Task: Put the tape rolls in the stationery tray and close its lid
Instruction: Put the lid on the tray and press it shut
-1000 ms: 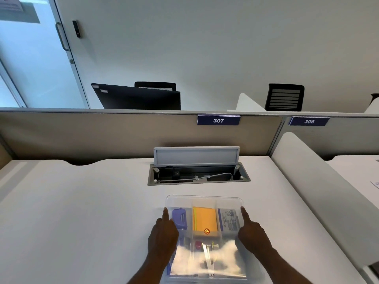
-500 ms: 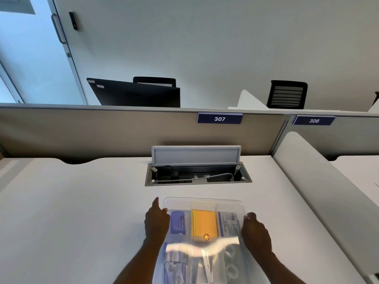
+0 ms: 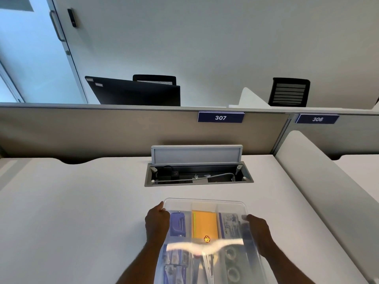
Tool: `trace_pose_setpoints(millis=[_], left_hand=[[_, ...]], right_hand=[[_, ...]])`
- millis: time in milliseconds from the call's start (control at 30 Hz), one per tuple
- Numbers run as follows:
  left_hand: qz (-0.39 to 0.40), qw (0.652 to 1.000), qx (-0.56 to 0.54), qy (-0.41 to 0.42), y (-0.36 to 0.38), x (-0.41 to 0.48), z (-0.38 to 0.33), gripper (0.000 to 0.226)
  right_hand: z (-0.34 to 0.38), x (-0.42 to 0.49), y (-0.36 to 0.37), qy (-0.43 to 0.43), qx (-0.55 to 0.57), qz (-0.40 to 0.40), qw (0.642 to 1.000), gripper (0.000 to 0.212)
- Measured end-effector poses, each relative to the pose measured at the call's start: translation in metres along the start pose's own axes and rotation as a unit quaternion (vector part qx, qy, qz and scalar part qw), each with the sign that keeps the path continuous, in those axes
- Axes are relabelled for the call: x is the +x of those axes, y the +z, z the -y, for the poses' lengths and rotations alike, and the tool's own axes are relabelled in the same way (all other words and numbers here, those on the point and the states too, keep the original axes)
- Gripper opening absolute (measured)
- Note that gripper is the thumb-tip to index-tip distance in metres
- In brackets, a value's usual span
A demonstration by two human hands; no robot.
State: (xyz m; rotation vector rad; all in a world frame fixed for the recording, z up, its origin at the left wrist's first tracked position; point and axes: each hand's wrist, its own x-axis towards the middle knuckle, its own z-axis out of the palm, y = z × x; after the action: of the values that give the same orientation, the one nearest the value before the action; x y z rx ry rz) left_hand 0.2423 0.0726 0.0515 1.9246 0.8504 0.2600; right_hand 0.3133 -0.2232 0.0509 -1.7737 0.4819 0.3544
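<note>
A clear plastic stationery tray (image 3: pixel 205 203) lies on the white desk at the bottom centre, its transparent lid (image 3: pixel 231 206) down over it. Two tape rolls (image 3: pixel 231 261) sit in its right near compartment, seen through the lid. My left hand (image 3: pixel 156 224) grips the tray's left side, fingers curled over the lid's edge. My right hand (image 3: pixel 257 228) grips the right side the same way. Inside are also a blue stapler (image 3: pixel 178 223), orange sticky notes (image 3: pixel 205 224) and a staple box (image 3: pixel 229 225).
An open cable box (image 3: pixel 198 175) with a raised flap is sunk in the desk just beyond the tray. A beige partition (image 3: pixel 123 130) closes the back, a white divider (image 3: pixel 320 181) the right side. Bare desk lies to the left.
My hands slid from pointing on top of the lid to its left and right sides and now clasp the edges. The glare on the lid has shifted.
</note>
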Motion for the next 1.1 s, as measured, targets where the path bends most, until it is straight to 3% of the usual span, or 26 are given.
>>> trace_pose_setpoints(millis=[133,233,367,467,633,767,933,1100], left_hand=[[0.055,0.997,0.041,0.047,0.004,0.000,0.003,0.055],[0.064,0.995,0.051,0.048,0.004,0.002,0.004,0.057],[0.054,0.995,0.066,0.045,0.007,0.001,0.005,0.056],[0.042,0.995,0.070,0.059,0.009,0.000,0.006,0.055],[0.031,0.995,0.065,0.065,0.006,-0.002,0.005,0.053],[0.014,0.994,0.067,0.086,0.002,-0.005,0.004,0.045],[-0.035,0.995,0.043,0.078,-0.002,-0.010,0.004,0.034],[-0.024,0.998,0.027,0.049,-0.004,-0.010,0.003,0.027]], right_hand=[[0.011,-0.004,0.007,-0.042,-0.087,0.018,0.995,0.029],[0.015,-0.007,0.008,-0.112,-0.212,0.009,0.971,0.048],[0.013,-0.001,0.007,-0.168,-0.274,0.015,0.947,0.034],[0.012,0.004,0.012,-0.124,-0.285,-0.035,0.950,0.035],[0.018,0.014,0.018,-0.106,-0.214,-0.044,0.970,0.037],[0.016,0.012,0.023,-0.120,-0.213,-0.036,0.969,0.035],[0.009,0.007,0.020,-0.181,-0.236,-0.097,0.950,0.035],[0.013,0.000,0.018,-0.183,-0.248,-0.096,0.947,0.035]])
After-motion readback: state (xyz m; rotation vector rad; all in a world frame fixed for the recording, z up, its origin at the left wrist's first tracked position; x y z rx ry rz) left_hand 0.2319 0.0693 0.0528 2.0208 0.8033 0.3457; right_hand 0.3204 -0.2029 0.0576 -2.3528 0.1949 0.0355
